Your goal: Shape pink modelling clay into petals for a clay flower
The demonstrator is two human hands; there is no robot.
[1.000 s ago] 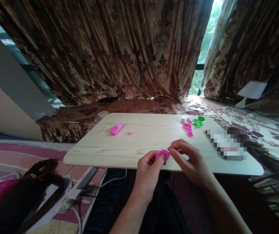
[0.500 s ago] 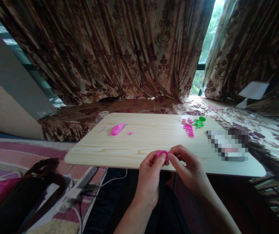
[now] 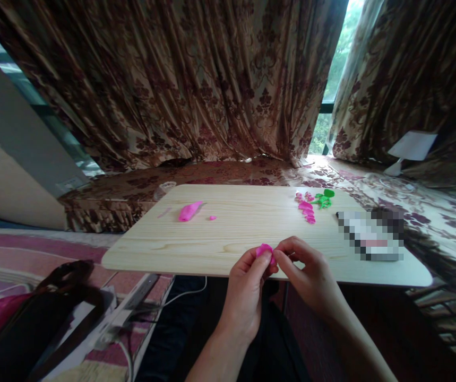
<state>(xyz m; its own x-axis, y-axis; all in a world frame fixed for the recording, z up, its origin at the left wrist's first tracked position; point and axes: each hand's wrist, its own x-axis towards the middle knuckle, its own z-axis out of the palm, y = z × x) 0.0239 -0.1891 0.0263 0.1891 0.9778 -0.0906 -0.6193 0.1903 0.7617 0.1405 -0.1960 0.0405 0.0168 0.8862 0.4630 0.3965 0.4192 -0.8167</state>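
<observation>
One thin, bright-pink, clay-like piece (image 3: 265, 248): left hand (image 3: 246, 282) pinches it, right hand (image 3: 311, 273) pinches the edge alongside; overpulling could tear it.

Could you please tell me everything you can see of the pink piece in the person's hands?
The pink piece is small and bright pink, with a rounded, slightly uneven edge. It looks like soft modelling clay, though its thickness is hard to judge. It is held up near the front edge of the table. The left hand grips it, thumb covering part of its near face, while the fingers of the right hand appear to touch its right edge.
</observation>
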